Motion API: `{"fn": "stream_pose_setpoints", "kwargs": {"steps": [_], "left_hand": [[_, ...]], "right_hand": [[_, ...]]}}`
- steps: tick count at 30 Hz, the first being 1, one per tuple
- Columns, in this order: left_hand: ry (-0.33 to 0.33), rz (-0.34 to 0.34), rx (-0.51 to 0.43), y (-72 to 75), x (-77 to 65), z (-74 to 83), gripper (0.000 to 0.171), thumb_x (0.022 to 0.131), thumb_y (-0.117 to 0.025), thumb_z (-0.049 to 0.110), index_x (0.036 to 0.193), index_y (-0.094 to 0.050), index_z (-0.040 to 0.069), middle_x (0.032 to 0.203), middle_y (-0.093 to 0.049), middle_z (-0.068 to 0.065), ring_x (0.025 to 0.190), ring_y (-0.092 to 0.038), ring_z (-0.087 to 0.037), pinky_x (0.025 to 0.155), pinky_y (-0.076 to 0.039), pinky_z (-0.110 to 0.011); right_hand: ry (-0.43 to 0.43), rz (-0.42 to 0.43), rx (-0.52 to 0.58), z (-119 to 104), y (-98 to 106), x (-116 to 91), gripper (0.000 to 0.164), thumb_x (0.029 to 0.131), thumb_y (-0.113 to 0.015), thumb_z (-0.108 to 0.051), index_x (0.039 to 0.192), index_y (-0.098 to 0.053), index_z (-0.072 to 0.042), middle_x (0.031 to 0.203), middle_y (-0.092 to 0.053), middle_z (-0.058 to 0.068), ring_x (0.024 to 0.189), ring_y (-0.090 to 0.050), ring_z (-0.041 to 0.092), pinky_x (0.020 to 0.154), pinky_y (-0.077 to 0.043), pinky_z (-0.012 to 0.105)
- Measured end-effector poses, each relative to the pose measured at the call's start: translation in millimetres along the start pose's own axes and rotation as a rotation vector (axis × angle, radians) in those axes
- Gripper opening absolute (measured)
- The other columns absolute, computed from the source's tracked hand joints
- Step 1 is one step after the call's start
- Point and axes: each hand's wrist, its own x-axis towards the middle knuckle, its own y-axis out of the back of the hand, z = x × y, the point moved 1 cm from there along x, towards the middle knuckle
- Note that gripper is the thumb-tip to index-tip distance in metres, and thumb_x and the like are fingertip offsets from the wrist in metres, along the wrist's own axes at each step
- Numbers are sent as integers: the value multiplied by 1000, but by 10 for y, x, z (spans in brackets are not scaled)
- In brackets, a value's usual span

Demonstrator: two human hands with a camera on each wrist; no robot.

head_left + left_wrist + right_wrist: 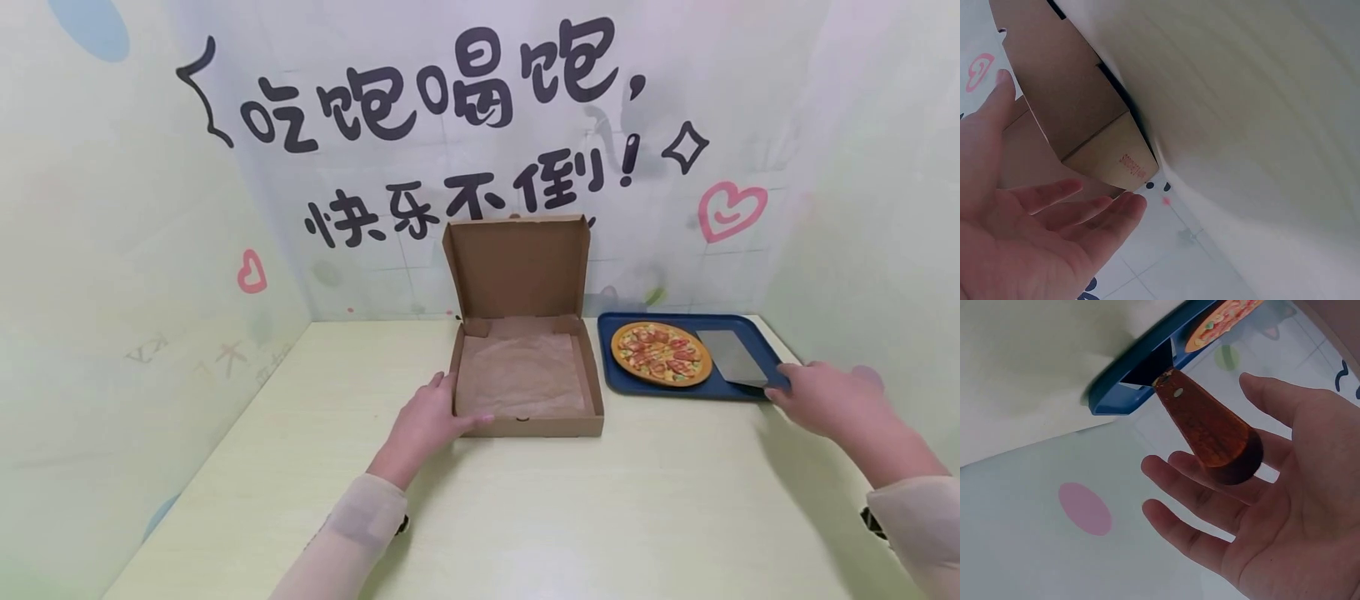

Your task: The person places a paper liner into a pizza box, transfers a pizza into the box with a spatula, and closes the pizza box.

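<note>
An open cardboard pizza box (528,427) stands mid-table with its lid (520,271) raised and paper (521,375) lining it. At its front left corner is my left hand (427,417), fingers along the side and thumb over the front edge. In the left wrist view its fingers (1116,228) are spread loosely beside the cardboard. My right hand (832,400) is at the blue tray's right edge. The right wrist view shows a spatula's brown wooden handle (1210,428) between its thumb and loosely extended fingers, not gripped. The spatula's metal blade (731,357) lies on the tray.
The blue tray (675,393) sits right of the box and also carries a round pizza (662,354). A printed wall covering (420,167) hangs close behind the box and tray. More sheeting encloses the pale table (525,517) left and right.
</note>
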Motion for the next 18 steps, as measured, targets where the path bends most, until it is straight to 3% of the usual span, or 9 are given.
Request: {"fn": "stream_pose_setpoints", "kwargs": {"steps": [6, 10, 13, 15, 18], "left_hand": [[16, 0, 4, -48, -10, -23, 104, 83, -83, 66, 158, -46, 4, 150, -60, -24, 132, -64, -42, 106, -54, -58], [19, -17, 31, -47, -18, -9, 105, 84, -81, 68, 159, -44, 3, 141, -68, -20, 120, -71, -34, 96, -59, -53], [22, -31, 36, -47, -14, 6, 105, 85, -79, 69, 159, -43, 3, 138, -71, -18, 118, -73, -30, 93, -60, -51], [32, -39, 39, -51, -7, 16, 106, 86, -77, 71, 159, -43, 2, 138, -71, -19, 121, -72, -32, 94, -59, -52], [59, -46, 64, -48, 7, 42, 111, 87, -74, 73, 161, -38, -1, 141, -69, -22, 126, -70, -35, 96, -59, -54]], "right_hand": [[-8, 37, 10, -6, -37, -13, 35, 101, -65, -33, 116, -74, -2, 97, -77, 23, 83, -68, 36, 66, -29, 44], [-2, 30, 40, 6, -99, 29, 35, 101, -64, -30, 114, -75, 1, 100, -77, 27, 85, -70, 42, 70, -33, 47], [6, 19, 61, 15, -136, 62, 37, 102, -62, -26, 115, -73, 7, 101, -75, 32, 90, -70, 50, 73, -44, 50], [2, 8, 76, 16, -147, 65, 37, 103, -61, -25, 112, -72, 8, 95, -74, 30, 84, -69, 48, 73, -48, 53], [-19, -53, 131, -1, -141, 57, 40, 104, -58, -25, 115, -68, 12, 89, -72, 24, 76, -65, 38, 67, -49, 47]]}}
